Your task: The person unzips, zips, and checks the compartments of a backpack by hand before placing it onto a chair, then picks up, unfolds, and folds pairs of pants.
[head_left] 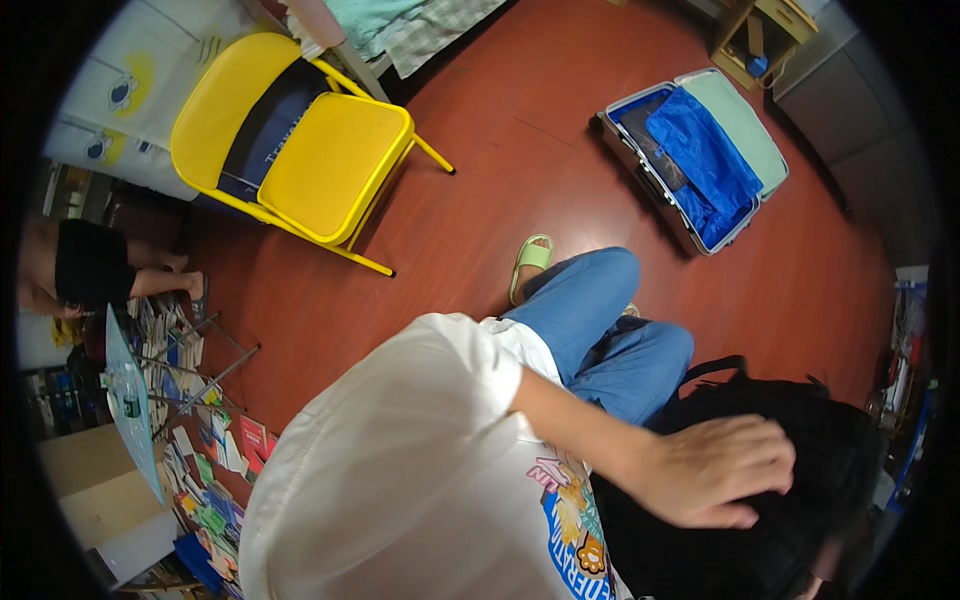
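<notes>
My left hand (pixel 715 472) reaches across my body, over a black backpack (pixel 835 440) at my right side. Its back faces up, with the fingers loosely bent and the thumb apart. I see nothing held in it, and whether it touches the fabric is unclear. A carry loop stands up at the bag's far edge. Of my right hand (pixel 826 560) only a blurred sliver shows by the bag's near right side, so its fingers are hidden. The backpack's opening cannot be made out.
An opened suitcase (pixel 775 150) with blue lining lies on the red-brown floor (pixel 480 190), ahead to the right. Ahead to the left stands a yellow folding chair (pixel 335 165). Books (pixel 215 440) and a small folding table (pixel 135 410) are at left, near another person's legs (pixel 160 270).
</notes>
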The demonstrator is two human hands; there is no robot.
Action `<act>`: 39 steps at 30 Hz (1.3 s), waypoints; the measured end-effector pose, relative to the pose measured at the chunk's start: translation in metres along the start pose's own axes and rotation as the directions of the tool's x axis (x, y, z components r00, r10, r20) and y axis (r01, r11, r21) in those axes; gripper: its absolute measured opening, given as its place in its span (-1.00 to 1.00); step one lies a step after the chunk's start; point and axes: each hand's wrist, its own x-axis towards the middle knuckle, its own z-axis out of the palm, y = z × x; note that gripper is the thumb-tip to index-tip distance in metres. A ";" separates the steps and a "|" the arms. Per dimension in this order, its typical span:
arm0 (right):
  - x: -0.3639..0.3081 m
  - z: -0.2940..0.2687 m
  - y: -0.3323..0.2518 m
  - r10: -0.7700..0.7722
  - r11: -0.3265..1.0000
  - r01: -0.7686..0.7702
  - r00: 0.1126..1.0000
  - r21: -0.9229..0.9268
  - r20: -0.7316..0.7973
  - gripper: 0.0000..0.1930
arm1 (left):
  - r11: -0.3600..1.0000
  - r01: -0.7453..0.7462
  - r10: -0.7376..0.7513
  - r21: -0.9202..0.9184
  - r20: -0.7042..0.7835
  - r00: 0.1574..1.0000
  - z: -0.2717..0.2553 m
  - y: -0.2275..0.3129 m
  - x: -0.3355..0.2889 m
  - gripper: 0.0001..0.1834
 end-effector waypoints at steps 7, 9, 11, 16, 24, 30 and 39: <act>0.008 0.075 -0.046 -0.340 0.801 0.316 0.939 0.508 -0.048 -0.44 | 0.920 0.325 -0.344 0.220 0.055 0.937 -0.062 0.048 -0.055 0.32; -0.008 0.099 -0.056 -0.395 0.741 0.312 0.919 0.594 0.010 -0.47 | 0.867 0.360 -0.330 0.345 -0.145 0.933 -0.091 0.054 -0.054 0.21; -0.028 0.123 -0.071 -0.407 0.680 0.224 0.907 0.698 0.106 -0.50 | 0.836 0.351 -0.258 0.421 -0.263 0.930 -0.113 0.054 -0.069 0.02; -0.072 0.172 -0.128 -0.396 0.285 -0.549 0.679 0.786 0.618 -0.58 | 0.788 0.313 -0.024 0.530 -0.482 0.876 -0.178 0.057 -0.103 -0.38; -0.120 0.288 -0.234 -0.807 0.517 -0.335 0.118 0.788 0.579 -0.57 | 0.512 0.703 0.049 0.494 -0.833 0.551 -0.313 0.116 -0.087 -0.76; -0.090 0.333 -0.157 -0.639 0.704 -0.258 0.176 0.661 0.749 -0.76 | 0.618 0.719 0.168 0.318 -0.947 0.275 -0.463 0.132 -0.136 -0.65; -0.028 0.354 -0.027 -0.332 0.780 -0.387 0.409 0.491 0.850 -0.79 | 0.902 0.352 0.212 0.252 -0.966 0.148 -0.624 0.259 -0.213 -0.68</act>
